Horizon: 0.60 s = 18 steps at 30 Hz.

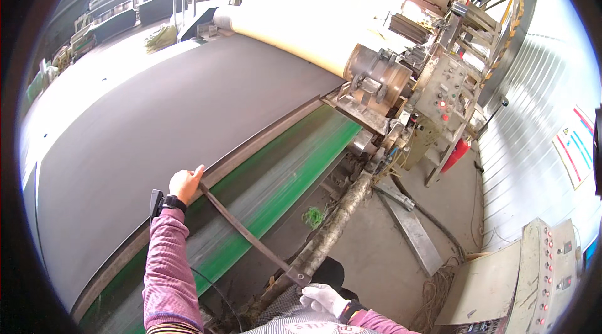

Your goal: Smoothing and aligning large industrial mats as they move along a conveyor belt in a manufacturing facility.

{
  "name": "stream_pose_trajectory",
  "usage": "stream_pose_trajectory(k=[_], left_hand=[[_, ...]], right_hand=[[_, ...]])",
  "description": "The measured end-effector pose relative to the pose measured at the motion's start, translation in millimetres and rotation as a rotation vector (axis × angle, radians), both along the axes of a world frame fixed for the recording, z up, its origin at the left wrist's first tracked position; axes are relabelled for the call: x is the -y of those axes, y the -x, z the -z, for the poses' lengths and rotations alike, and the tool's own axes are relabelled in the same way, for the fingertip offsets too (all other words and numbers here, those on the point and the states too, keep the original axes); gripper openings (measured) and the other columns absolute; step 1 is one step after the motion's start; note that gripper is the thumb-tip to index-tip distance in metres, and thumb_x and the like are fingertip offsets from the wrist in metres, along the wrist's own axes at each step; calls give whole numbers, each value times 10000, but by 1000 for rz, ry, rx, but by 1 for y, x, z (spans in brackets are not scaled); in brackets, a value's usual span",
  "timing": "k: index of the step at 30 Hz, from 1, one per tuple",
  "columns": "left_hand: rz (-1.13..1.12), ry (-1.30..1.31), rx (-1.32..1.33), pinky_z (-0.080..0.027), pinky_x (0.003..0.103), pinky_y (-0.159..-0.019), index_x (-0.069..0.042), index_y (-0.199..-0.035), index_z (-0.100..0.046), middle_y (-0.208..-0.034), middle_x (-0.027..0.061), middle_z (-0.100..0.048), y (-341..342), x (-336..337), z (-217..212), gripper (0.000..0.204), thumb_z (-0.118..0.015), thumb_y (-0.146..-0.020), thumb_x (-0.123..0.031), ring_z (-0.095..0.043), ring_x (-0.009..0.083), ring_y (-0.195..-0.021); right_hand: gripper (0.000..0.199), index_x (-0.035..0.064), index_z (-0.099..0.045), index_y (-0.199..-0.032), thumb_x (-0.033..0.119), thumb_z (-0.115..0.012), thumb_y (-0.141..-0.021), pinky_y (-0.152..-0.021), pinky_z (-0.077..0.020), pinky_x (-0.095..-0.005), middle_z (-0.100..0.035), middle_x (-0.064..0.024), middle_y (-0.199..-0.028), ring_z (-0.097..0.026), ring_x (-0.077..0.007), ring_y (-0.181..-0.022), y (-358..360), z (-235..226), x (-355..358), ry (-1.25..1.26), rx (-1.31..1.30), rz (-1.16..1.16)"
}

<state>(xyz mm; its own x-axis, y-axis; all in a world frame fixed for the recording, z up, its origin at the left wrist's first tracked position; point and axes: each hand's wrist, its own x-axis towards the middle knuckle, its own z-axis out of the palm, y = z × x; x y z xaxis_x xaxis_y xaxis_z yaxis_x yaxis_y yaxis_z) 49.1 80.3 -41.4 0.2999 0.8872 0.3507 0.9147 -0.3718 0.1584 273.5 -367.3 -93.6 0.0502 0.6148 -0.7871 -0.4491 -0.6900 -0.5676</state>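
My left hand (185,184) is bare and grips the upper end of a long narrow dark strip (248,233) at the edge of a wide dark grey sheet (163,127) on a large machine. The strip runs diagonally down to my right hand (323,298), which wears a white glove and holds the strip's lower end close to my body. A black watch sits on my left wrist. Both sleeves are purple.
A green belt (282,177) runs beside the sheet's edge. A big cream roll (313,8) and a metal drive unit with a control panel (442,92) stand at the far end. A grey control box (545,271) is at the lower right, next to a corrugated wall (539,121).
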Motion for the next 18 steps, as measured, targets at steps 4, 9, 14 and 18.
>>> stream_pose_trajectory(k=[4,9,14,18], left_hand=[[254,133,-33,-519,442,-713,-92,-1225,-551,-818,202,-639,76,-7,9,318,-444,-958,-229,-629,356,-729],[-72,100,-469,-530,465,-711,-218,-1349,-464,-1015,207,-628,249,41,62,407,-440,-946,-166,-622,365,-871],[-300,262,-451,-532,457,-748,-168,-1257,-548,-1001,213,-630,335,88,49,353,-395,-986,-334,-625,371,-930],[-359,144,-230,-485,445,-863,19,-978,-664,-1015,215,-638,254,79,50,643,-404,-927,-567,-618,364,-968]], right_hand=[[244,80,-647,-1024,285,-613,-898,-456,-360,-184,-666,-6,-813,-480,-40,-518,6,-15,1,-35,53,-11],[235,121,-592,-732,299,-562,-882,-409,-317,-240,-544,28,-588,-422,-73,-441,11,-5,9,-129,169,81],[273,122,-599,-684,305,-557,-883,-411,-301,-236,-540,35,-566,-409,-73,-435,13,9,9,-155,170,36],[263,136,-604,-703,308,-547,-893,-391,-287,-238,-542,38,-567,-398,-70,-418,19,5,7,-136,214,55]])
